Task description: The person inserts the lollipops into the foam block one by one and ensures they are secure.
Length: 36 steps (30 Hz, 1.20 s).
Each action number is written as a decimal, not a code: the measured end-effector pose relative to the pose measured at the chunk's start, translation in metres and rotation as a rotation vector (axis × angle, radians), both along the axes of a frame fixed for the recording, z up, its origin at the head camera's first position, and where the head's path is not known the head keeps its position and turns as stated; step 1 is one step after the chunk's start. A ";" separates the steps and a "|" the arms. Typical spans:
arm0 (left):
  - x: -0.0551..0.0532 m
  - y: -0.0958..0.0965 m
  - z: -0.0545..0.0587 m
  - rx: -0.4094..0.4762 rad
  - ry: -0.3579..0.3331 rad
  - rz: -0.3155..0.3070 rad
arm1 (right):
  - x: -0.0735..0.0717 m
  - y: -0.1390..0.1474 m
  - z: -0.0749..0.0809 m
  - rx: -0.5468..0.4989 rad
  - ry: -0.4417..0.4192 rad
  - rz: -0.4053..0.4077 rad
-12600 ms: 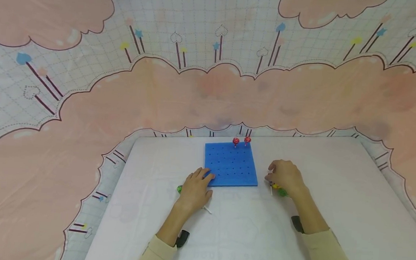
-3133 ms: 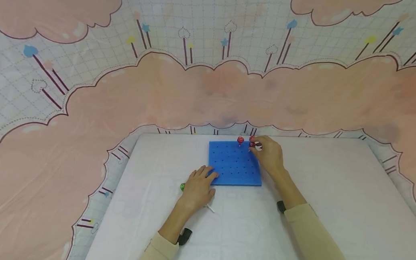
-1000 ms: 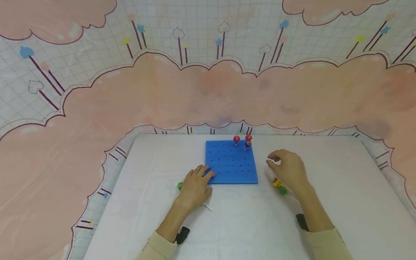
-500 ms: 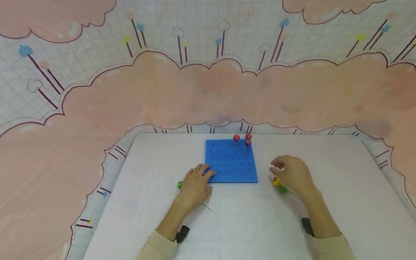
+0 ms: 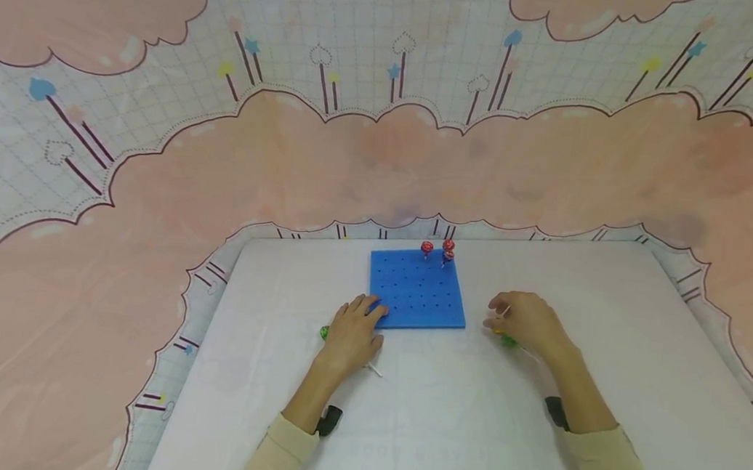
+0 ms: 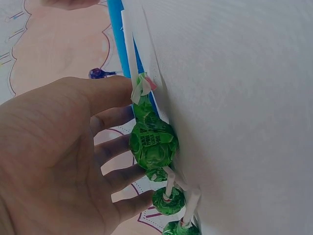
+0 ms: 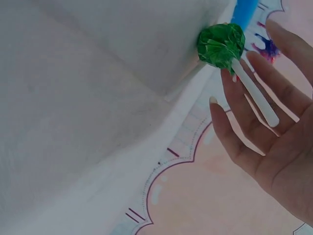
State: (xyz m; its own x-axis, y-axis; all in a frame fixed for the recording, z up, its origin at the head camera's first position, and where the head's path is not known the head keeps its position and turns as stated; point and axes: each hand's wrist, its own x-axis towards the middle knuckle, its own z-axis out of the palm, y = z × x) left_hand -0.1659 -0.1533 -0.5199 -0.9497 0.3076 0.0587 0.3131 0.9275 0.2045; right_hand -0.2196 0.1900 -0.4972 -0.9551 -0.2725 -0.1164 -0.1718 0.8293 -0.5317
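There is one blue board (image 5: 412,285) with lots of little holes, flat on the white surface (image 5: 428,428). Three red lollipops (image 5: 427,246) stand up on it, all in the far right corner: two in the back row and one just in front of the right one.

The left hand (image 5: 351,339) rests on the near left corner of the board, its fingers straight and spread apart. Four green lollipops (image 6: 155,144) show by this hand in its wrist view, one big and near, one half hidden, and two more below. They lie under the hand and beside it, and it grips none of them.

The right hand (image 5: 531,322) is bent down over the surface, to the right of the board and apart from it. One yellow lollipop (image 5: 497,331) peeks out by the thumb, and one green lollipop (image 7: 221,44) with a white stick lies just beside the yellow one. I cannot tell if the thumb and first finger pinch anything; the other fingers are spread apart.
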 end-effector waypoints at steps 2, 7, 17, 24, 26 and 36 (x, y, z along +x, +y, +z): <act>0.000 0.000 0.000 0.001 -0.005 0.000 | -0.001 0.001 -0.003 0.009 0.008 0.022; 0.000 0.000 0.000 -0.009 0.002 0.000 | -0.003 0.001 -0.007 0.025 0.044 0.055; 0.001 0.000 0.000 -0.004 0.014 -0.004 | -0.002 0.001 -0.009 0.038 0.037 0.059; 0.003 0.001 0.002 0.006 0.010 0.002 | 0.000 0.002 -0.010 0.031 0.048 0.065; 0.003 0.001 0.002 0.004 0.016 0.003 | 0.000 0.002 -0.010 0.035 0.045 0.060; 0.003 0.000 0.002 0.000 0.026 0.000 | -0.001 0.003 -0.011 0.037 0.003 0.055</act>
State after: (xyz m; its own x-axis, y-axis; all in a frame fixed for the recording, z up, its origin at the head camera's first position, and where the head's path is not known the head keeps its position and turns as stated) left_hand -0.1630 -0.1531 -0.5183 -0.9479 0.3075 0.0835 0.3182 0.9274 0.1964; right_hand -0.2209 0.1928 -0.5077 -0.9393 -0.3200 -0.1242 -0.2193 0.8377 -0.5001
